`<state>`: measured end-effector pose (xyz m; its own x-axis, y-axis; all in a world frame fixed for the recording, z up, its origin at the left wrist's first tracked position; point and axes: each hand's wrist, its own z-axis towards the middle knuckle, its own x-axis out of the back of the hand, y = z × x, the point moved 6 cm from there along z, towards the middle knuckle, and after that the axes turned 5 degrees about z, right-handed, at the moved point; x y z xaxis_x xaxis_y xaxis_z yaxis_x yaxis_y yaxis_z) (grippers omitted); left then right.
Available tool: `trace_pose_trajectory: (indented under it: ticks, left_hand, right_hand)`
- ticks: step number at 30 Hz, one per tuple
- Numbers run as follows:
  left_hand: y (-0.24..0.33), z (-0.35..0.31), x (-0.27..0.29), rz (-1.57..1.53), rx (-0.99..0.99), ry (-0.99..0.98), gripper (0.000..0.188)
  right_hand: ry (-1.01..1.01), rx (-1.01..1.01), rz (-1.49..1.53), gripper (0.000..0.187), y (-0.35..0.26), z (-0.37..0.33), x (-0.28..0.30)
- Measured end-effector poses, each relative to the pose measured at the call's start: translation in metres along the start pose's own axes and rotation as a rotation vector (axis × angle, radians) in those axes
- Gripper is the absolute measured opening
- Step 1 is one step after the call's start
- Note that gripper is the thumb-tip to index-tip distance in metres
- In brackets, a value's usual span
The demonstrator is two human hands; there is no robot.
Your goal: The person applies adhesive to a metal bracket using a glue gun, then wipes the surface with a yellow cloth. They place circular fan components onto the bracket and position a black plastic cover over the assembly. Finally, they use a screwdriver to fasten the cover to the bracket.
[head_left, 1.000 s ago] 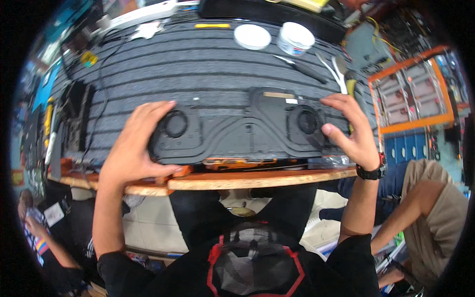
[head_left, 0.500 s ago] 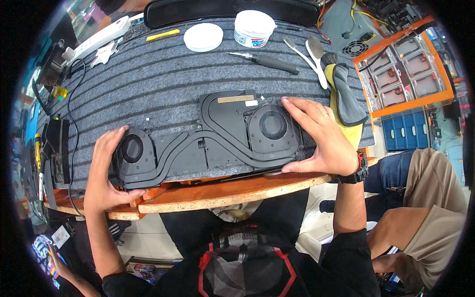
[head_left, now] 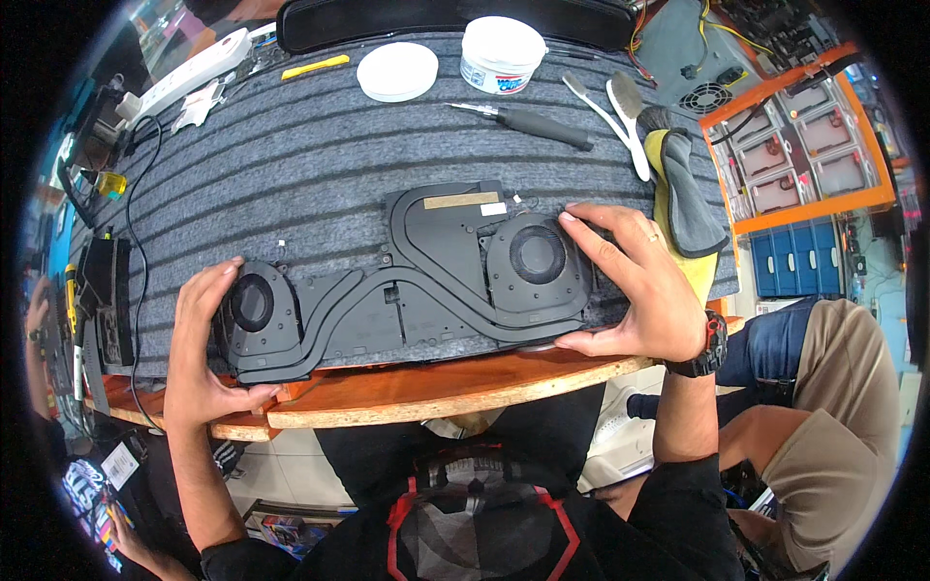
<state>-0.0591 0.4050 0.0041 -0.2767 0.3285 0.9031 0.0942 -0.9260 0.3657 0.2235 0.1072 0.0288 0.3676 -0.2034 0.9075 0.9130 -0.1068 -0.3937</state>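
Note:
A black laptop heatsink assembly (head_left: 351,324) lies along the near edge of the mat, with curved heat pipes joining its two round fans. My left hand (head_left: 199,339) grips the end by the smaller-looking left fan (head_left: 254,302), fingertips at the far side and thumb at the near edge. At the opposite end, my right hand (head_left: 647,290) is curved round the corner beside the right fan (head_left: 536,256), its thumb on the near side. A tan strip (head_left: 460,201) and a small white label run along the assembly's far edge. Its underside is hidden.
Beyond it, on the striped grey mat (head_left: 291,174), lie a dark-handled tool (head_left: 542,128), two white-handled brushes (head_left: 630,121), a white tub (head_left: 502,56) and a round white lid (head_left: 397,73). A grey-and-yellow cloth (head_left: 690,189) is right. Someone's legs (head_left: 843,387) show at lower right.
Both hands keep their hold on the heatsink assembly. It appears slightly lower at its left end, and the whole view has shifted a little.

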Motion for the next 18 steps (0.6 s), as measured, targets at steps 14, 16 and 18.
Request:
trace_pose_trajectory:
  ticks: [14,16,18]
  left_hand:
    - [-0.005,0.000,-0.002,-0.008,0.033,-0.023,0.113]
    - [-0.006,0.002,-0.003,-0.017,0.037,-0.033,0.114]
    - [-0.006,0.003,-0.002,-0.016,0.038,-0.053,0.115]
  right_hand:
    - [-0.053,0.035,-0.020,0.099,-0.006,0.014,-0.006]
    - [-0.041,0.024,-0.005,0.099,-0.004,0.014,-0.007]
    - [-0.033,0.012,-0.002,0.099,-0.004,0.015,-0.007]
